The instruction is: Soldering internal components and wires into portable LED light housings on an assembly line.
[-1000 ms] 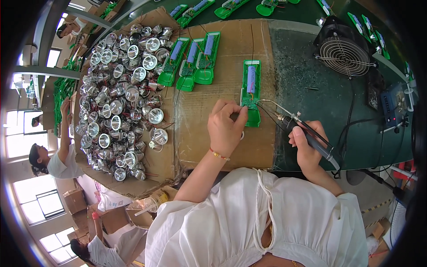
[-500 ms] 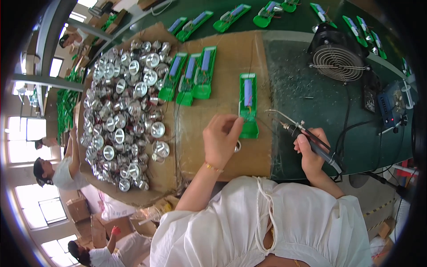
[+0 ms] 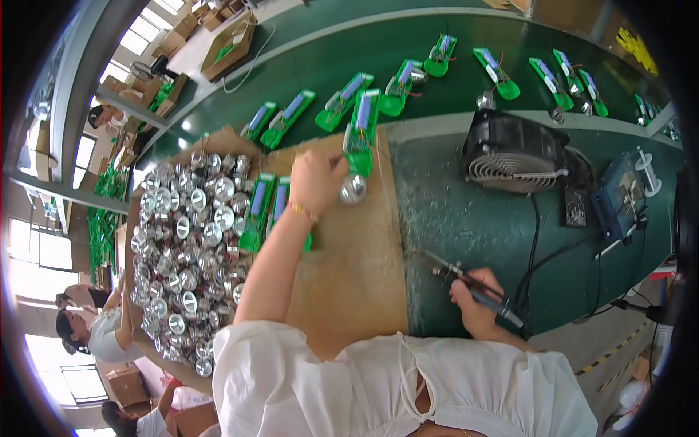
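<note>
At the far edge of the cardboard, my left hand (image 3: 318, 180) is closed with its fingertips at the lower left side of a green plastic housing (image 3: 359, 156). That housing carries a lilac battery cell and a small circuit board, and points away from me. A shiny silver reflector cup (image 3: 353, 189) sits just below its near end, beside my fingers. My right hand (image 3: 477, 297) grips a soldering iron (image 3: 494, 304) with a thin metal tube along it; the tip points left over the green mat. Two more green housings (image 3: 256, 207) lie partly behind my left forearm.
A large pile of silver reflector cups (image 3: 191, 240) fills the cardboard's left side. Several assembled green housings (image 3: 289, 119) lie along the green belt (image 3: 291, 76) beyond. A black fan (image 3: 513, 156) and a blue soldering station (image 3: 617, 200) with cables stand at right. People work at left.
My left hand has moved forward and the housing with its reflector cup has gone from mid-cardboard to the far edge. My right hand still holds the soldering iron. The view has shifted.
</note>
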Tool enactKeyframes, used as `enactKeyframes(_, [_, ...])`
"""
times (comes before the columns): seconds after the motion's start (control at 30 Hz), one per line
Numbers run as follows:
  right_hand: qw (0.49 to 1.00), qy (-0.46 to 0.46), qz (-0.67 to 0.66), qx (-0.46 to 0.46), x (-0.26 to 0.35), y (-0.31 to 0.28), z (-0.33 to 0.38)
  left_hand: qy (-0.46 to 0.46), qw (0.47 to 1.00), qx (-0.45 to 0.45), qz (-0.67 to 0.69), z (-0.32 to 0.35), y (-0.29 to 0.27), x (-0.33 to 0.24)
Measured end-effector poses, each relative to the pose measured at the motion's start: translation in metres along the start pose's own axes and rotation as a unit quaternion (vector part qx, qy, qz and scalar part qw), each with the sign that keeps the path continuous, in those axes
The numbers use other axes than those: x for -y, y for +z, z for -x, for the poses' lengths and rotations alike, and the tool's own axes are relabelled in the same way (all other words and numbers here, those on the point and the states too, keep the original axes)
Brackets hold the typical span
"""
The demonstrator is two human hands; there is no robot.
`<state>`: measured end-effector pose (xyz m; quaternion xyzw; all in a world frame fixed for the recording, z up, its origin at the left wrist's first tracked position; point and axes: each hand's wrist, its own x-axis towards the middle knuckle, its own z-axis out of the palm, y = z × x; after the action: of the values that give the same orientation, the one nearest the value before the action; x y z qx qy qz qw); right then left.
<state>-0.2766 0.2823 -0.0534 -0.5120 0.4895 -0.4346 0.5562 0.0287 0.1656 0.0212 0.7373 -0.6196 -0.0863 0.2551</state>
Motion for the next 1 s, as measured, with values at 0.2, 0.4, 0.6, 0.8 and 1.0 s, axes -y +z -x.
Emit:
enactKeyframes(0.2, [1.000,-0.017,0.015,0.008,-0.006,0.000,0.002,0.014,0.988,-0.011,-0.152,-0.158,0.041,0.021])
enactKeyframes(0.4, [0.997,-0.078,-0.012,0.026,0.002,-0.001,-0.009,0.005,0.988,-0.104,-0.114,-0.192,0.065,0.020])
enactKeyframes(0.6, [0.997,-0.073,0.006,0.030,0.002,-0.004,-0.009,0.097,0.951,0.001,-0.292,-0.144,0.075,-0.037])
enactKeyframes(0.8, [1.000,0.001,0.000,0.012,-0.002,0.003,-0.003,-0.008,0.982,0.019,-0.189,-0.100,0.065,-0.027])
enactKeyframes(1.0, [1.000,0.003,-0.010,-0.013,0.011,0.007,-0.007,0.086,0.986,-0.059,-0.134,0.075,0.019,-0.027])
